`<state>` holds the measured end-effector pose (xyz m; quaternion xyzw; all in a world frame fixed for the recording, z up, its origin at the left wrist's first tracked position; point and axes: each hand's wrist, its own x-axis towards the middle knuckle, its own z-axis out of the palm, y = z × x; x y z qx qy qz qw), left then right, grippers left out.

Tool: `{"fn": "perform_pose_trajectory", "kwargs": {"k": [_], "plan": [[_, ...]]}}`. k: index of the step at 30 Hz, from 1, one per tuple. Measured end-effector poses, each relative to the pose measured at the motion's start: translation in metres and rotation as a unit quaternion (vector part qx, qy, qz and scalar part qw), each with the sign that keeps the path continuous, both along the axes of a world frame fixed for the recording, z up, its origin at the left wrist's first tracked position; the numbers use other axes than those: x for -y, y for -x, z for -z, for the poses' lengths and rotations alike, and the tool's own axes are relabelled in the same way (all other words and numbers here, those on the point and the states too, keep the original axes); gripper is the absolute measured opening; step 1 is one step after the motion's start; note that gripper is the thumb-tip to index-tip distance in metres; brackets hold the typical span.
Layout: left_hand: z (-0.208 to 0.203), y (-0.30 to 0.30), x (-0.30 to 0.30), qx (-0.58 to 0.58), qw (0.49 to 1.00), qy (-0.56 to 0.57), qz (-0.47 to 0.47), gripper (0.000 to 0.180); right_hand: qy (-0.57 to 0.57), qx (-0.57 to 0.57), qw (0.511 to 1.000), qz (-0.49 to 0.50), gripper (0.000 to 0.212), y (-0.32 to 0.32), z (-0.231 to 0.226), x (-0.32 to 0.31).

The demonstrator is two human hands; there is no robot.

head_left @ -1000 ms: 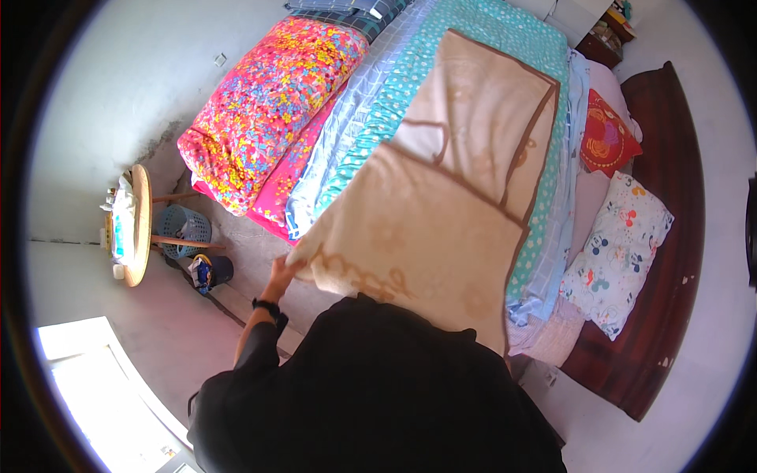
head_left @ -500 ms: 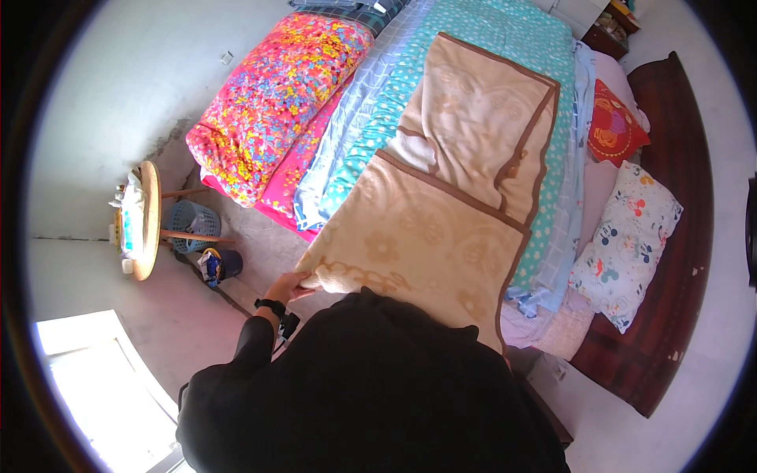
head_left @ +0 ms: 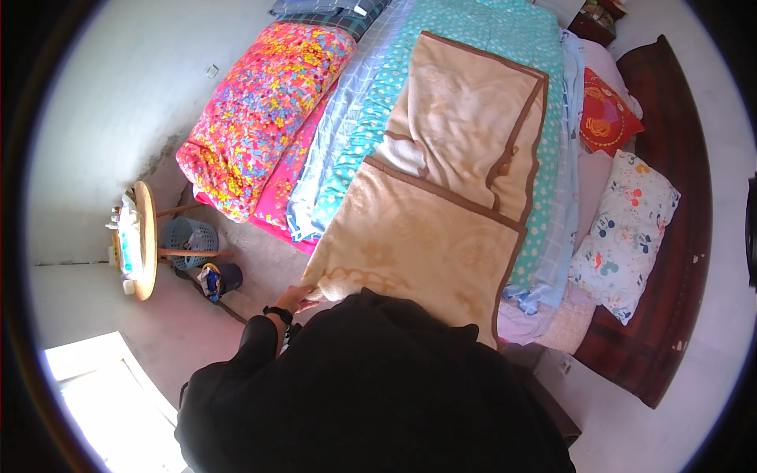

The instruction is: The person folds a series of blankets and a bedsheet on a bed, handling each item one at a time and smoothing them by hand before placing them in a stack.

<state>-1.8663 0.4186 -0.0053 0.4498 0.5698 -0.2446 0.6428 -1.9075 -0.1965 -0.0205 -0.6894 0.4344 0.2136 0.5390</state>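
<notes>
A tan blanket (head_left: 410, 236) with a brown border stretches from my body out over the bed, its far part (head_left: 465, 102) lying folded and rumpled. My left hand (head_left: 296, 299), with a dark watch (head_left: 277, 314) on the wrist, is closed on the blanket's near left corner. The near edge disappears behind my dark clothing. My right hand is hidden behind my body, near the blanket's right border. Beneath the blanket lies a teal quilt (head_left: 465, 20) with white dots.
A folded red floral quilt (head_left: 272, 102) lies on the bed's left side. Pillows (head_left: 627, 236) and a red cushion (head_left: 607, 114) rest by the dark headboard (head_left: 670, 173). Left of me stand a round wooden table (head_left: 145, 244), a blue basket (head_left: 192, 240) and a small bin (head_left: 223, 280).
The view has shifted slightly. My left hand keeps its hold on the blanket corner, and the blanket's spread over the bed looks nearly the same.
</notes>
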Motion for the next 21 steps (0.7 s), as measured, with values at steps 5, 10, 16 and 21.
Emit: {"fn": "perform_pose_trajectory", "kwargs": {"k": [5,10,16,21], "plan": [[0.011,0.009,-0.011,0.07,0.993,-0.019,0.093,0.034,0.029,-0.038,0.997,-0.052,0.041,0.006,0.007,0.007],[-0.011,-0.02,0.001,0.01,0.996,-0.01,0.084,0.034,0.069,-0.082,0.983,-0.149,0.041,0.007,0.019,0.012],[-0.015,-0.083,0.017,-0.042,0.943,-0.096,0.316,0.035,0.184,0.0,0.848,-0.498,0.042,-0.072,0.06,0.003],[0.015,-0.297,-0.009,0.246,0.418,-0.5,0.718,0.029,0.266,0.312,0.772,-0.485,0.031,-0.348,0.049,0.01]]}}
